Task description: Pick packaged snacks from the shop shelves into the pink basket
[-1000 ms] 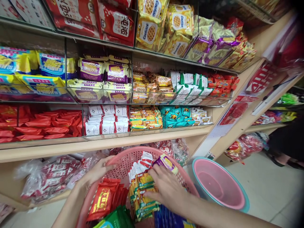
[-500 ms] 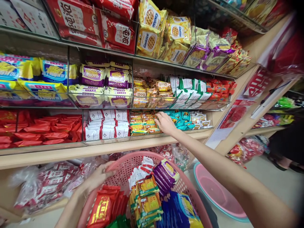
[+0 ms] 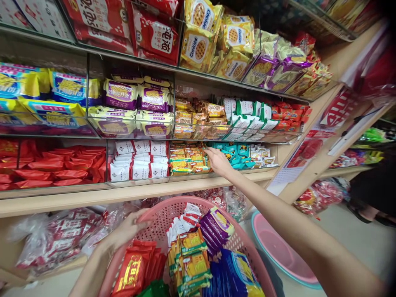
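My left hand [image 3: 128, 229] grips the far rim of a pink plastic basket [image 3: 161, 212] held in front of me. The basket holds red packets [image 3: 134, 268], orange-and-green snack packs [image 3: 192, 258], purple packs [image 3: 216, 225], white packs [image 3: 182, 220] and blue bags [image 3: 235, 274]. My right hand [image 3: 218, 161] reaches into the lower shelf bin, fingers resting on the stacked orange-and-green snack packs [image 3: 187, 159] beside the teal packs [image 3: 233, 152]. Whether it grips a pack cannot be seen.
Glass-fronted shelf bins [image 3: 139, 181] hold many snack packets in rows. Bagged sweets [image 3: 58, 237] lie under the wooden shelf. A pink basin with a teal rim [image 3: 278, 251] sits on the floor at right. Another person's feet [image 3: 368, 212] show at far right.
My right hand left the basket a second ago and rose to the shelf bin of orange-and-green packs; in the last half second it barely shifted. The left hand stayed on the rim.
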### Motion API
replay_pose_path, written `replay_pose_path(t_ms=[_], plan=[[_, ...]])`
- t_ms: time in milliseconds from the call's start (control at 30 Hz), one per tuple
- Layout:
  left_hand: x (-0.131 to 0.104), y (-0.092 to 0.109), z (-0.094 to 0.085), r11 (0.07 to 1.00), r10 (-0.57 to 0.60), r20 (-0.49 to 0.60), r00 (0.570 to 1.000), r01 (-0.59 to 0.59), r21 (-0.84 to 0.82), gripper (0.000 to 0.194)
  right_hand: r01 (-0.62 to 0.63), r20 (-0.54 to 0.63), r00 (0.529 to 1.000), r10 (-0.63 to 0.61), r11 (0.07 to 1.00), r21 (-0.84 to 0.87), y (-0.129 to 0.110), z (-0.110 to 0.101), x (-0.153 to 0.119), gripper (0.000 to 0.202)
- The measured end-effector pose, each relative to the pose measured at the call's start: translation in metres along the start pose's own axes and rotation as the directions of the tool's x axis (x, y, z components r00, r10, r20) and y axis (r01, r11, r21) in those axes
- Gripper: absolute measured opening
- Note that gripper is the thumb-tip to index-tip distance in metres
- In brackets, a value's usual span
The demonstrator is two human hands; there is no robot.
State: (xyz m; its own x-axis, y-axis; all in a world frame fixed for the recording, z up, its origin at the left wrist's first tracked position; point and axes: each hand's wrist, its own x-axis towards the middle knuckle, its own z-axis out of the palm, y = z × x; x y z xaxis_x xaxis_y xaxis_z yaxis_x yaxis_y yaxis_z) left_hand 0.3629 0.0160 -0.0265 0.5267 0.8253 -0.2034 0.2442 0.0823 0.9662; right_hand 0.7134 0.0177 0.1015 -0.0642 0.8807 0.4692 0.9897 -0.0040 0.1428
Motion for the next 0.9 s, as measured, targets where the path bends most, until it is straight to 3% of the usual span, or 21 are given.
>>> replay_pose_path(t_ms=[133, 367, 533, 767, 900], plan=[[-0.001, 0.002, -0.001, 0.999, 0.021, 0.013, 1.0, -0.021, 0.038, 0.063, -0.025, -0.031, 0.999, 0.024, 1.0, -0.009, 0.009, -0.013, -0.004, 0.041], [0.0, 0.002, 0.0, 0.998, 0.027, -0.007, 1.0, -0.027, 0.052, 0.059, 0.194, 0.135, 0.974, -0.179, 0.975, -0.107, 0.012, -0.014, 0.0, 0.036], [0.002, -0.002, -0.002, 0.996, 0.051, 0.027, 0.998, -0.052, 0.068, 0.057, 0.18, 0.145, 0.976, -0.16, 0.974, -0.138, 0.01, -0.007, 0.01, 0.038], [0.004, -0.008, -0.006, 0.999, 0.007, -0.022, 1.0, -0.006, 0.046, 0.066, 0.204, 0.151, 0.972, -0.182, 0.968, -0.149, 0.011, -0.015, 0.005, 0.036], [0.005, -0.008, -0.005, 0.999, 0.025, 0.008, 1.0, -0.025, 0.046, 0.064, 0.219, 0.184, 0.964, -0.194, 0.967, -0.127, 0.014, -0.015, 0.003, 0.03]])
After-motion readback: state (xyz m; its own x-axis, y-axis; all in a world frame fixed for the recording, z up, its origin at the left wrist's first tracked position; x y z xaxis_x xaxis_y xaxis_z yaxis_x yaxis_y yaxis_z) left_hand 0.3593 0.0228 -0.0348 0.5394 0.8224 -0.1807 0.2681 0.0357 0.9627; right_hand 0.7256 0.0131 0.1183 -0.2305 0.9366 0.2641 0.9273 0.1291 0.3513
